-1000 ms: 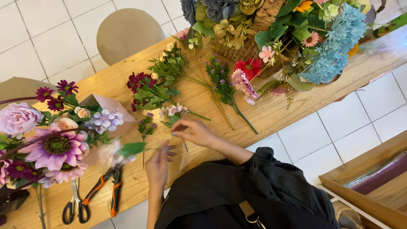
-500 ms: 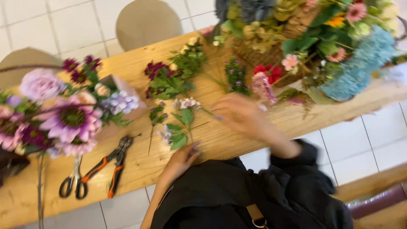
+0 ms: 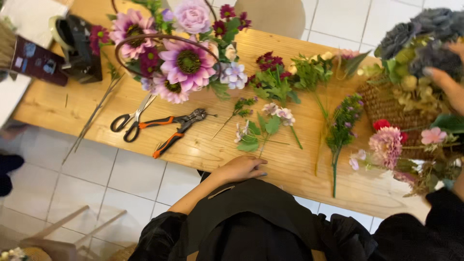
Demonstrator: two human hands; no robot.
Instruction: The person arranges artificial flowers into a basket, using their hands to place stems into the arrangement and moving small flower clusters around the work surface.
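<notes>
My left hand [image 3: 241,169] rests on the near edge of the wooden table [image 3: 203,150], fingers loosely curled and holding nothing. Just beyond it lie loose pale flowers with green leaves [image 3: 261,128]. My right hand [image 3: 447,84] reaches in at the right edge, its fingers among the grey-blue hydrangea [image 3: 425,29] and green buds in a wicker basket [image 3: 382,104]. Whether it grips a stem is hidden. A purple-flowered stem [image 3: 340,130] and a pink carnation [image 3: 386,145] lie near the basket.
Scissors [image 3: 130,118] and orange-handled cutters [image 3: 174,128] lie left of centre. Behind them stands an arrangement of big pink daisies [image 3: 186,63]. Dark red flowers [image 3: 270,65] lie mid-table. A black dispenser [image 3: 77,46] sits at the far left and a chair [image 3: 278,14] beyond the table.
My right hand has left the loose stems and gone right into the basket flowers. My left hand has settled on the table edge. The view has swung left and closer.
</notes>
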